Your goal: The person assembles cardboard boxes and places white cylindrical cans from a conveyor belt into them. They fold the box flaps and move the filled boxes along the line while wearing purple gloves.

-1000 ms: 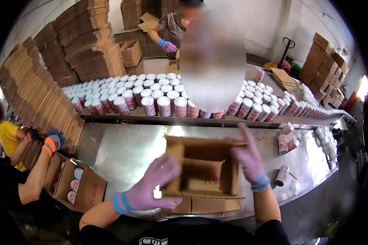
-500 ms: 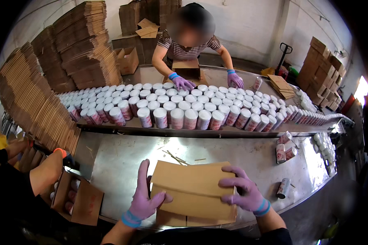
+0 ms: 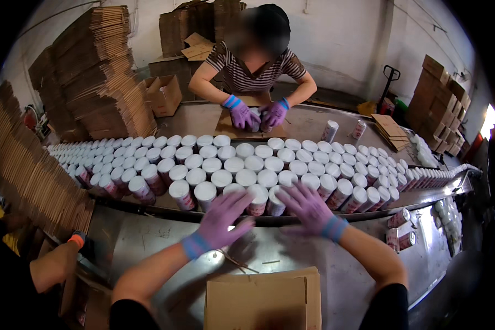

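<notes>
Both of my hands wear purple gloves with blue cuffs and reach forward to the near row of white-lidded cans (image 3: 205, 192). My left hand (image 3: 224, 221) has its fingers stretched toward the cans, thumb apart. Beside it on the right, my right hand (image 3: 309, 211) spreads its fingers over the front of the row. A can (image 3: 257, 199) stands in the gap between my hands; whether my fingertips touch any can is hard to tell. Below my forearms, a brown cardboard box (image 3: 256, 302) lies on the metal table (image 3: 165, 242), with neither hand on it.
Across the rows, a co-worker's gloved hands (image 3: 258, 116) hold cans over cardboard. Loose cans (image 3: 400, 228) lie at the right. Stacks of flattened cardboard (image 3: 33, 170) rise at the left, where another person's arm (image 3: 60, 258) reaches in. Brown sticks (image 3: 239, 263) lie on the table.
My hands have left the cardboard box and moved forward to the cans. The box sits lower in view. The co-worker's hands have come together around cans.
</notes>
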{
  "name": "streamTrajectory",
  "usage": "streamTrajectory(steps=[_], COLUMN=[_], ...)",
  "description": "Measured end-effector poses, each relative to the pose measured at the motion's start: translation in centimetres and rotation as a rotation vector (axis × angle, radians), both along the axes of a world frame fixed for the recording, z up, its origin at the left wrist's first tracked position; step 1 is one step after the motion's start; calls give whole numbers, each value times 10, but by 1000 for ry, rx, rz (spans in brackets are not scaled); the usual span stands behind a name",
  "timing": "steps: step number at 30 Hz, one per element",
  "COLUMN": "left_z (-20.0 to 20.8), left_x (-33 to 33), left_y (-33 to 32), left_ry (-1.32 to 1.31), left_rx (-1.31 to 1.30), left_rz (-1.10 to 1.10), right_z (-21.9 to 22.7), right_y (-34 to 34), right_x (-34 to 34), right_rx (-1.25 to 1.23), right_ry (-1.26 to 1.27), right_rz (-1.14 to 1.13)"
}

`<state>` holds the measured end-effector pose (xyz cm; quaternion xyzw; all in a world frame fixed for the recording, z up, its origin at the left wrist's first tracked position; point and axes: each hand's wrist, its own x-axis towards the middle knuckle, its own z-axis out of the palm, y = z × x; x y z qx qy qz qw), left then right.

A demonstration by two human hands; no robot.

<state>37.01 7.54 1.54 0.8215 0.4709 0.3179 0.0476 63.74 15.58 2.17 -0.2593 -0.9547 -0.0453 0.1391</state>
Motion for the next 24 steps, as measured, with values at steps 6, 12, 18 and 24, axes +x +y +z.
streamTrajectory(steps=[6, 12, 18, 24], left_z=[-87, -44, 20, 6], left_x=[48, 39, 12, 8], left_y=[83, 48, -5, -10], left_ry=[584, 427, 296, 228], left_rx=[152, 155, -1429, -1359], left_rz=[285, 111, -385, -493], right_z=[-55, -37, 13, 8], right_y=[38, 20, -43, -38], right_x=[-20, -7, -27, -53], right_rx=[206, 345, -1285, -1220], right_ry=[-142, -47, -494, -546], right_rz=[-220, 6, 141, 219])
